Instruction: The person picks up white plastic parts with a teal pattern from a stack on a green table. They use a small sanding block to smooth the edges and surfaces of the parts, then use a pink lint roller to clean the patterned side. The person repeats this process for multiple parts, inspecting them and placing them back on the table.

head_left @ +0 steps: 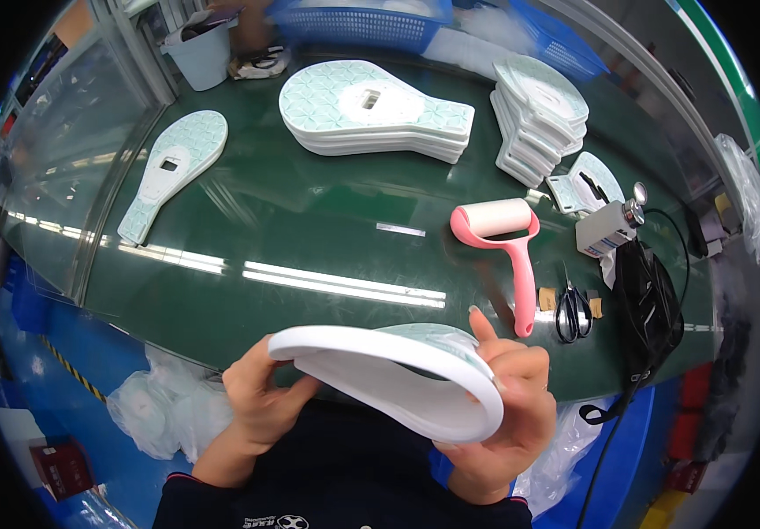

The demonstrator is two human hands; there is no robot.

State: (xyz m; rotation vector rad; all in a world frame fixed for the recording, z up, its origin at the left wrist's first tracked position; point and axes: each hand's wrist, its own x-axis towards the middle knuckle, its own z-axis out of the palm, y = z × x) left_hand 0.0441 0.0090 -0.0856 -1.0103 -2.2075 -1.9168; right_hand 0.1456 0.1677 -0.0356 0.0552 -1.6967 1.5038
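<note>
A white paddle-shaped plastic shell [380, 357] is held up near my chest, tilted so its hollow inside and rim face me. My left hand [261, 388] grips its narrower end, thumb beneath the rim. Around the broad end my right hand [517, 401] is closed, with its index finger raised. Part of a pale green patterned face shows behind the upper rim. Beyond my right hand a pink-handled lint roller [521, 273] with a white roll lies on the green table [327, 220]. Black-handled scissors [572, 313] lie right of the roller.
A single patterned paddle-shaped panel [173, 167] lies at left. Stacks of similar panels [371, 106] and shells [539, 115] stand at the back. On the right are a metal-capped bottle [609, 227] and a black bag [649, 309]. Blue baskets [358, 26] line the far edge.
</note>
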